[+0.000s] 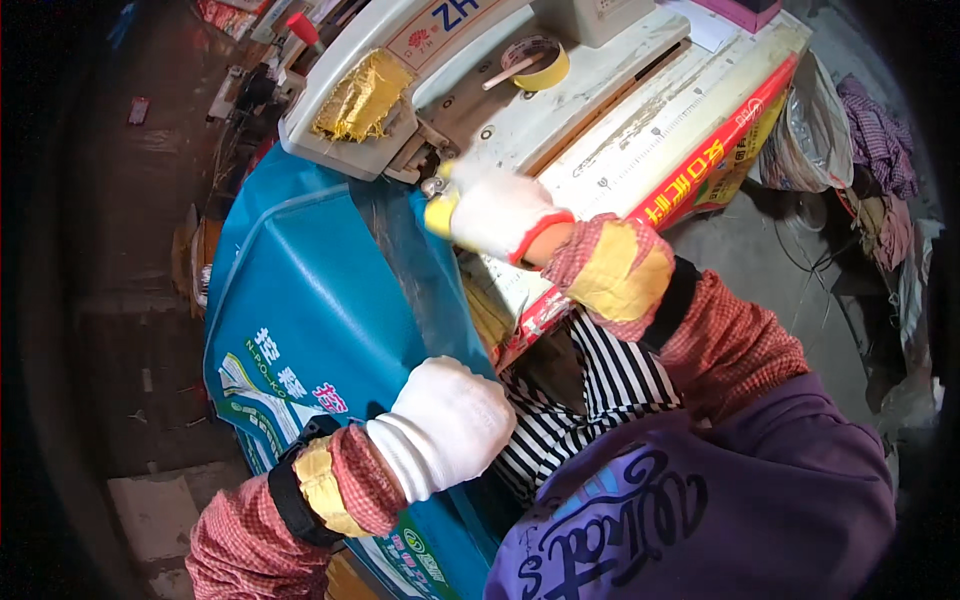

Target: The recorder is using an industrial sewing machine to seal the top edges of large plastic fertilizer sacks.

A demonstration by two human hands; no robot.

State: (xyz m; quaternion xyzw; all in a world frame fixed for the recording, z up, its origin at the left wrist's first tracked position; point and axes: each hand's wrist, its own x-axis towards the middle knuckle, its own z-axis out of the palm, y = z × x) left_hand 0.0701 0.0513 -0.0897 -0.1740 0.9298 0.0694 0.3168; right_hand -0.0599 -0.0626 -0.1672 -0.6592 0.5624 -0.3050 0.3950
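Your right hand (497, 212), white glove with yellow fingertips, is closed down on the upper edge of the blue printed woven bag (310, 300), right at the sewing machine head (400, 90), fingertips just beside the metal presser parts; whether the fingers pinch the fabric or only press it, can't tell. Your left hand (450, 420), white glove, is curled into a loose fist on the bag's near edge, fingers folded under out of sight, so exact grip unclear. The bag lies spread flat to your left, running from the machine head down past your left wrist, its right edge along the worktable (620, 150). A fold line runs between your two hands.

Both forearms wear red checked sleeve covers with yellow patches. A yellow frayed cloth pad (360, 95) sits on top of the machine head. A roll of tape (540, 60) with a stick through it lies on the machine bed behind your right hand. A red and yellow printed strip (700, 170) lines the table's front edge. A clear plastic bag (815, 130) hangs at the table's far right.
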